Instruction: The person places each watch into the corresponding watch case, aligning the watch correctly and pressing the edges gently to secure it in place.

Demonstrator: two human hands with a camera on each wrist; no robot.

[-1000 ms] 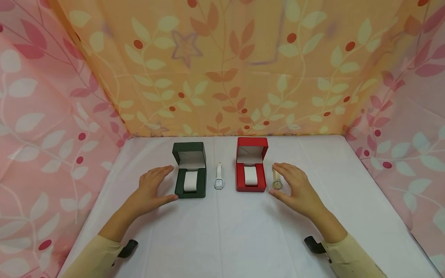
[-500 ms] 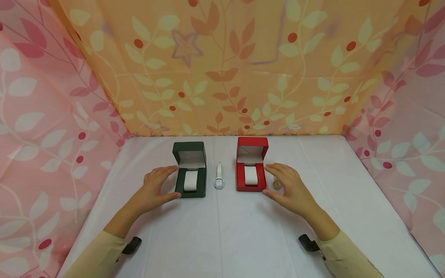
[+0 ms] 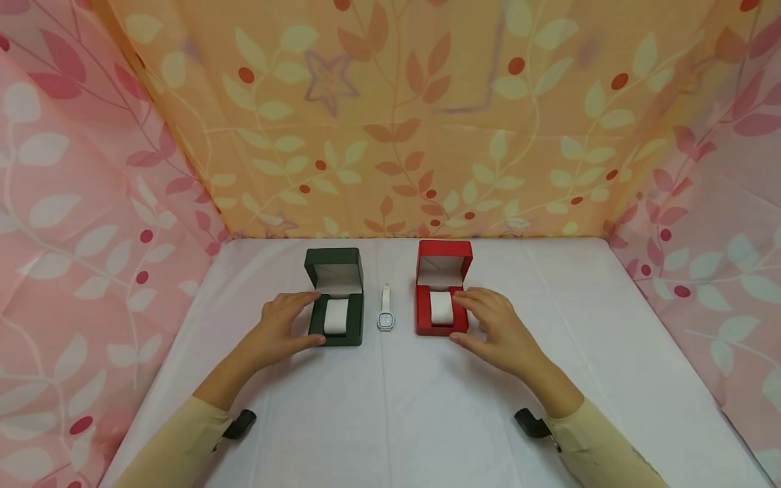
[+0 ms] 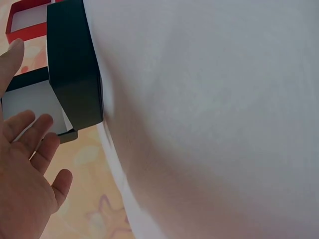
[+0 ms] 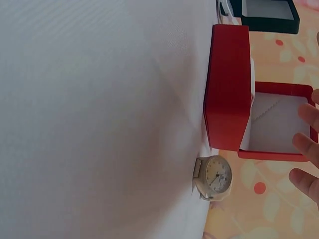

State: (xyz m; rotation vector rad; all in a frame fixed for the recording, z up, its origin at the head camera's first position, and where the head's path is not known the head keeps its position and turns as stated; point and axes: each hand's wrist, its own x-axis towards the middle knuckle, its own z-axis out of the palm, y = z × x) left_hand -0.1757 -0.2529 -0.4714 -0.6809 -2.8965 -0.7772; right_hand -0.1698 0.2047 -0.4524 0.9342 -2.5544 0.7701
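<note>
1. Drifting inward compared with half a second ago, the left hand point(image 3: 278, 332) has come over the near-left side of the open green box point(image 3: 355, 317), its thumb reaching the front edge.
2. The right hand point(image 3: 502, 332) has shifted too, leftward over the right side of the open red box point(image 3: 423, 313); it now hides nearly all of the gold watch point(image 5: 218, 174) from the head view.
3. Neither box has visibly moved on the desk point(image 3: 390, 407), and both lids stand raised. The white watch point(image 3: 386, 320) lies between the boxes, touching neither; the right wrist view shows the gold watch just beside the red box, on the right.
4. For the work in hand, I judge this as a shift of attention to the boxes: both watches remain outside, and the white cushion point(image 3: 336, 316) in the green box and the pale cushion point(image 3: 442, 310) in the red one are bare.
5. Each hand is well spread, thumb toward the person and fingers farther back, with nothing in its grasp. Whether any fingertip touches a box I cannot tell.
6. Both forearms slant in from the lower corners, nearly mirroring each other, beige sleeves point(image 3: 177, 440) ending short of the wrists.
</note>
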